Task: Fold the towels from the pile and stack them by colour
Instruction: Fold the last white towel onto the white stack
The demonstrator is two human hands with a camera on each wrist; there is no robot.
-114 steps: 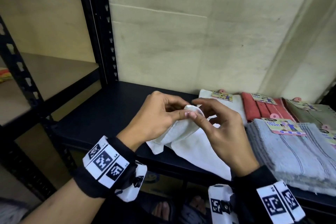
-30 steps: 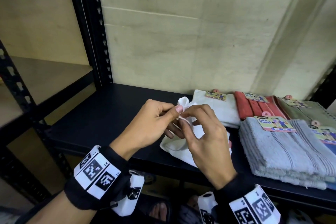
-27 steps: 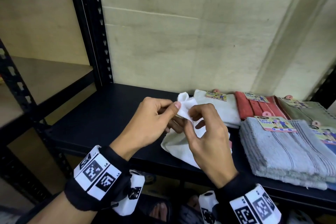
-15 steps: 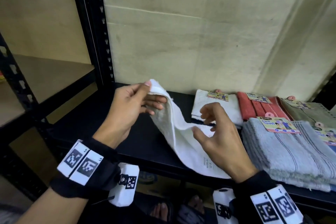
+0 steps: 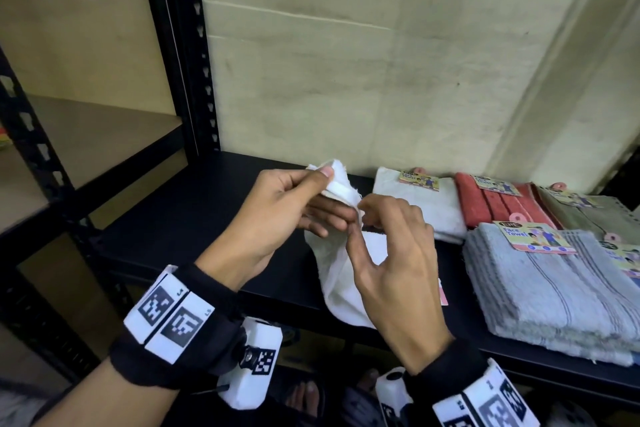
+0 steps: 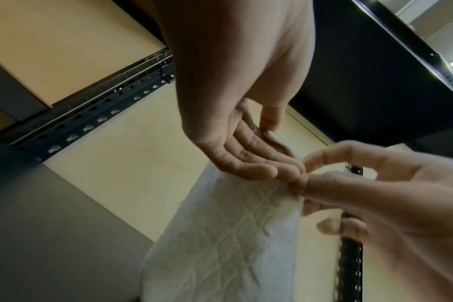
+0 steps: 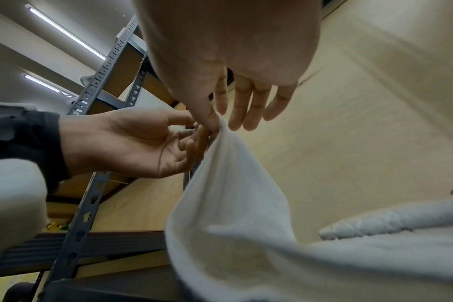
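A white towel [image 5: 337, 274] hangs over the front edge of the black shelf [image 5: 180, 218]. My left hand [image 5: 294, 208] pinches its upper hem between thumb and fingers, lifted above the shelf. My right hand [image 5: 388, 239] pinches the same edge just to the right, thumb against forefinger, the other fingers spread. The left wrist view shows the quilted white towel [image 6: 225, 235] drooping below both hands. In the right wrist view the white towel [image 7: 233, 183] hangs from my right hand's [image 7: 220, 120] pinch.
Folded towels lie on the shelf at the right: a white one [image 5: 415, 204], a red one [image 5: 491, 201], an olive one [image 5: 588, 215] and a grey stack [image 5: 547, 288] in front, each with a paper label. A black upright post [image 5: 173, 45] stands at the left, the wall close behind.
The hands had spread apart, drawing the towel out between them; now they have come back together at its upper edge, with my right hand pinching the hem again.
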